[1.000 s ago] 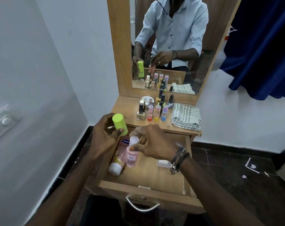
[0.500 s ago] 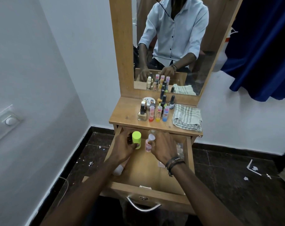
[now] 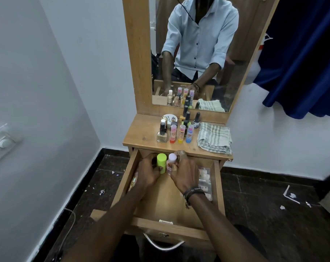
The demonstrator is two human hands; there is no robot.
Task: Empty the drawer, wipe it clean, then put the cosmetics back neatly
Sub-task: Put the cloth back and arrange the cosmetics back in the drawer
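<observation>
The wooden drawer [image 3: 161, 226] stands pulled out under the dressing table. My left hand [image 3: 148, 172] grips a lime-green bottle [image 3: 161, 162] upright at the drawer's back. Right beside it, my right hand [image 3: 184, 173] holds a pink bottle with a pale cap [image 3: 171, 161], also upright. The two bottles touch. A lotion tube [image 3: 133, 183] lies along the drawer's left wall, mostly hidden by my left arm. A clear packet [image 3: 204, 179] lies by the right wall.
On the table top [image 3: 141, 138] stand several nail polish bottles [image 3: 162, 134] and three lip balm tubes [image 3: 181, 134], with a folded checked cloth [image 3: 214, 138] to their right. A mirror [image 3: 198, 53] rises behind. White wall at left, blue curtain [image 3: 302, 53] at right.
Both hands carried the green and pink bottles from above the drawer's front down to its back and brought them together upright.
</observation>
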